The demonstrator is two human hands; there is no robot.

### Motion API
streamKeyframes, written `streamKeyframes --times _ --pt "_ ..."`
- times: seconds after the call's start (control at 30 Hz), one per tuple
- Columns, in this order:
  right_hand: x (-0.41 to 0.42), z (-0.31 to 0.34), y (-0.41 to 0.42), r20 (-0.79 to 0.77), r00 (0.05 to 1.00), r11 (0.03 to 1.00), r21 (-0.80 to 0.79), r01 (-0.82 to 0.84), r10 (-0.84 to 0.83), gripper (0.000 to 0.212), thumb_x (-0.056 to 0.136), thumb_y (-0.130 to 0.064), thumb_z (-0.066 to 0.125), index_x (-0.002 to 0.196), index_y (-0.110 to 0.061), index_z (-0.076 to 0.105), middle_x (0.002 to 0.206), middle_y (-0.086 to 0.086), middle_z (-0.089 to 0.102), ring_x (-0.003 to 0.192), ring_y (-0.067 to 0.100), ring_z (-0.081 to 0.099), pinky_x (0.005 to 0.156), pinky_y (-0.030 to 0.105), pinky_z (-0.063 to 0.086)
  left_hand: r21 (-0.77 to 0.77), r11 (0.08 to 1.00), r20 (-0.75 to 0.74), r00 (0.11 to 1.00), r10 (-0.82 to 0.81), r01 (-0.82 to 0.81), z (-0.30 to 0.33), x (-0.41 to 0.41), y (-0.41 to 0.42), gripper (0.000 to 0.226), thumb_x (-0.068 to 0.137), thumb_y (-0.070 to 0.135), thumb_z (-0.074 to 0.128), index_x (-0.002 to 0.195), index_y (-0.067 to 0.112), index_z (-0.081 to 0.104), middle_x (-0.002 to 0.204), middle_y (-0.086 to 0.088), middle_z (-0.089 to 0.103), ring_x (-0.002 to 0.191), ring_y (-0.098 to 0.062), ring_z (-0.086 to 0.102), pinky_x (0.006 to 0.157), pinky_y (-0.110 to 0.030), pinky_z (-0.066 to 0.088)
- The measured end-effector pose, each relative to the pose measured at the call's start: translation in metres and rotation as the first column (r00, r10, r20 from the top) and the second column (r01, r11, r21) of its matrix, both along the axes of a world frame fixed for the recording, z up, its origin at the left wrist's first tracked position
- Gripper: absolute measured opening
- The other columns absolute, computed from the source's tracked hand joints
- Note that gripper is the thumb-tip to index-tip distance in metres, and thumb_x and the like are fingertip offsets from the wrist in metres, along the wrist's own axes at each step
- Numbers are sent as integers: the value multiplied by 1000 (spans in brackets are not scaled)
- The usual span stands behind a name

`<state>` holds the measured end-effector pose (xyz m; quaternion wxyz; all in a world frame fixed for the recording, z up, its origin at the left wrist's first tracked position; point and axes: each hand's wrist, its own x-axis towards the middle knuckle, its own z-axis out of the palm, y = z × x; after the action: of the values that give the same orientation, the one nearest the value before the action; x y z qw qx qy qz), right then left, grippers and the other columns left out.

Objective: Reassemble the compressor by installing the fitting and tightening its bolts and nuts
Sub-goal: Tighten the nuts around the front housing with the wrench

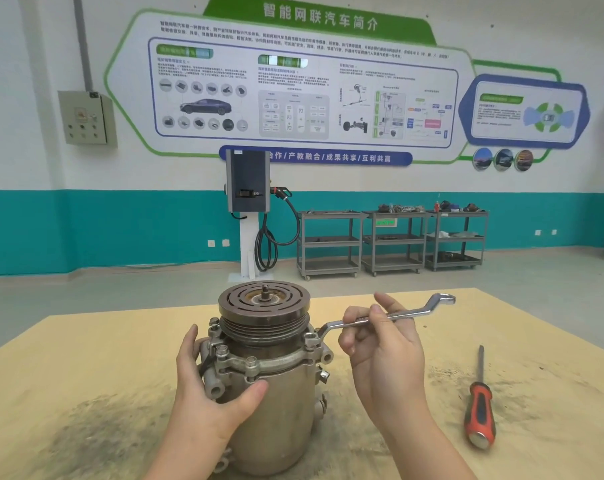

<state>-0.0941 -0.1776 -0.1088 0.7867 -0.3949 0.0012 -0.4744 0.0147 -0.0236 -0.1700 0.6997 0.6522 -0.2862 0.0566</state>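
The metal compressor [279, 389] stands upright on the wooden table [85, 375], its grooved pulley [264, 301] on top. My left hand [207, 386] grips the body's left side, thumb across the front. My right hand [383, 344] holds the shank of a silver ring spanner [408, 315]. The spanner's near ring sits on a bolt [311, 337] at the flange's right side. More bolt heads [251, 362] show along the front of the flange.
A red and black screwdriver [480, 407] lies on the table to the right, handle toward me. Dark stains mark the tabletop. Beyond the table, across open floor, stand a charging post [248, 188] and grey shelf carts [392, 240] against the wall.
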Motion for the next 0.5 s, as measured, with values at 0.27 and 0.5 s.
streamKeyframes --times 0.27,0.5 --pt "2 -10 14 135 949 894 -321 313 -284 11 102 -29 38 94 -26 44 70 8 64 47 19 54 51 21 45 -23 999 -41 998 -40 39 1 0 2 110 52 34 93 129 59 19 140 17 36 94 29 47 99 -25 32" --pt "8 -32 42 484 753 236 -748 621 -446 16 100 -26 52 90 -17 59 81 -6 61 64 16 57 55 29 47 24 999 -43 998 -39 40 1 3 6 110 18 78 82 109 85 20 124 46 31 107 20 47 99 -29 36"
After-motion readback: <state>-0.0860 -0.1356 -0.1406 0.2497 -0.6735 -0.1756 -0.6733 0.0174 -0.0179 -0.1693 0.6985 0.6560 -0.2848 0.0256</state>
